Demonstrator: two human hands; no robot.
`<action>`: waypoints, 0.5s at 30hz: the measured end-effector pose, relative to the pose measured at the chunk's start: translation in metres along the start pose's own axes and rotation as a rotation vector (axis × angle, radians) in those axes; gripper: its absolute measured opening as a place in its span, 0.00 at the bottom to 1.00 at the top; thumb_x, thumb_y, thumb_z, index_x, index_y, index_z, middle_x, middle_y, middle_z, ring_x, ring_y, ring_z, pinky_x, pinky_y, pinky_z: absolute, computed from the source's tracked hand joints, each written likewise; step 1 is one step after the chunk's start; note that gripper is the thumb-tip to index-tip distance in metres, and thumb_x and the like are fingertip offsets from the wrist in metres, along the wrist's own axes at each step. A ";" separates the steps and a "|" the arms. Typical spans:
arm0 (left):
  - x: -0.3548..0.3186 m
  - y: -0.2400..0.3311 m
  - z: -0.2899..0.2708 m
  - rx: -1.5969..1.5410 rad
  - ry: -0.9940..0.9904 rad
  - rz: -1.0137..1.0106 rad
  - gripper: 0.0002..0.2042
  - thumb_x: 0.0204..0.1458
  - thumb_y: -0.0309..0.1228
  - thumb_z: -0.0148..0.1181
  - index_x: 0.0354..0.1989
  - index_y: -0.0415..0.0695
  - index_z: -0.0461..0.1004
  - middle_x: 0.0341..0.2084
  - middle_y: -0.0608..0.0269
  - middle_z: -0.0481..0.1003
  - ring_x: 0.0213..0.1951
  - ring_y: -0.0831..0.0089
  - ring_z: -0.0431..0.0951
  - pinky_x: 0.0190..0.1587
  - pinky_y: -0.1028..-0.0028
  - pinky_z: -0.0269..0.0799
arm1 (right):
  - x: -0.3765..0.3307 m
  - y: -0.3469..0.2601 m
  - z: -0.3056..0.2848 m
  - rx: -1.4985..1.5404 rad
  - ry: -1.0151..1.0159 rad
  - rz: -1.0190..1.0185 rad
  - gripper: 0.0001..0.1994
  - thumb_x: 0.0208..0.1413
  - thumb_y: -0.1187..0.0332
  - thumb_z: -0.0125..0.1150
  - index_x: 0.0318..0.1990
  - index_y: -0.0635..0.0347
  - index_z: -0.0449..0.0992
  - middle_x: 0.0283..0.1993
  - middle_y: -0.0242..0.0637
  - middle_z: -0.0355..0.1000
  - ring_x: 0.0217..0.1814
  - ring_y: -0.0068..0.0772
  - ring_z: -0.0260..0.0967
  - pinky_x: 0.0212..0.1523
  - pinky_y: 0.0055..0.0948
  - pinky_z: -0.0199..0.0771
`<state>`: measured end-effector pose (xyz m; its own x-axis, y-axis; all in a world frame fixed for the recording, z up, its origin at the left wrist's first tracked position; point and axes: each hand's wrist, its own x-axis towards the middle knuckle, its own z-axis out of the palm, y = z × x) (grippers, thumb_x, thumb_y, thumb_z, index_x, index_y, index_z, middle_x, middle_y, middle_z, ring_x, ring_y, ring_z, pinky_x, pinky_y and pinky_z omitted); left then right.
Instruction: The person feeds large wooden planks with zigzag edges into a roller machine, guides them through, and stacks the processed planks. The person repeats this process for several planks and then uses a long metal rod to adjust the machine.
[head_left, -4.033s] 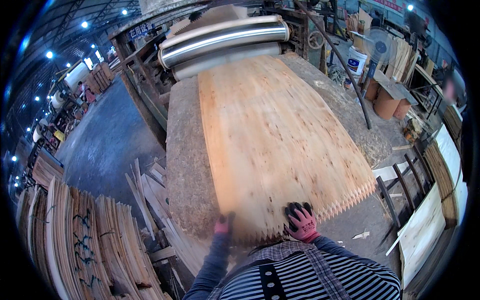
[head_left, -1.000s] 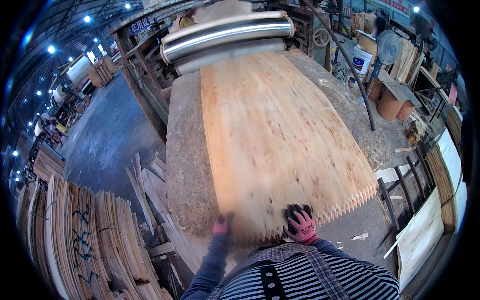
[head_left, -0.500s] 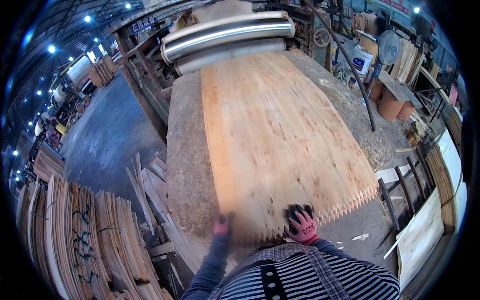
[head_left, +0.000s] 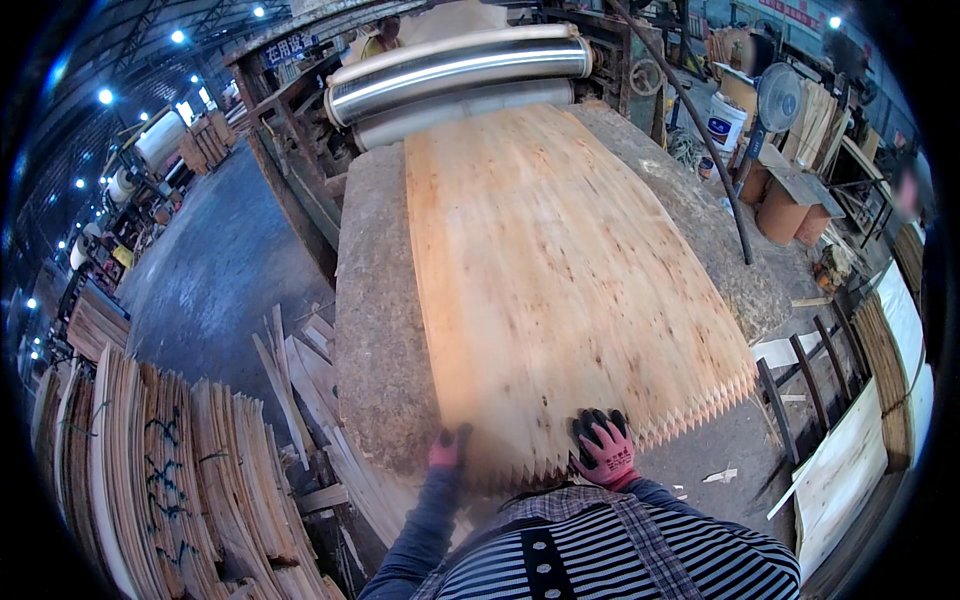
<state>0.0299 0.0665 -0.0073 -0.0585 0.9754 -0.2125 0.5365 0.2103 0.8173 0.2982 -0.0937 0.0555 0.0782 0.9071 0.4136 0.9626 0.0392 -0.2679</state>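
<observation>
A broad sheet of pale wood veneer [head_left: 560, 270], flecked with dark knots, lies on a worn worktable. Its near edge is jagged like saw teeth. My right hand [head_left: 605, 450], in a pink glove with black fingers, rests flat on that near edge with its fingers apart. At the sheet's near left corner is my left hand [head_left: 449, 448], gloved the same way. Its fingers are blurred, so their grip is unclear. The sheet's far end lies by a machine's shiny metal rollers [head_left: 460, 85].
Stacked veneer sheets [head_left: 170, 480] stand at the lower left, beside loose wood strips [head_left: 285, 380]. On the right are a dark slanting pole [head_left: 705, 150], a fan [head_left: 778, 95], a white bucket [head_left: 724, 122] and metal bars [head_left: 805, 365]. A person [head_left: 382, 38] is behind the rollers.
Behind the rollers, the person has shifted slightly. A blurred figure shows more at the far right edge. My hands and the veneer sheet stay nearly where they were.
</observation>
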 end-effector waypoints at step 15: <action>-0.005 0.008 -0.002 -0.031 0.012 -0.002 0.21 0.42 0.44 0.57 0.37 0.39 0.71 0.31 0.60 0.74 0.34 0.74 0.72 0.37 0.75 0.65 | 0.002 -0.002 -0.004 -0.030 0.016 -0.012 0.20 0.32 0.50 0.59 0.35 0.49 0.74 0.43 0.39 0.65 0.47 0.46 0.58 0.49 0.50 0.54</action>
<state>0.0326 0.0628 0.0011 -0.0698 0.9757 -0.2076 0.5099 0.2138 0.8332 0.2976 -0.0933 0.0601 0.0702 0.8998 0.4305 0.9708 0.0375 -0.2368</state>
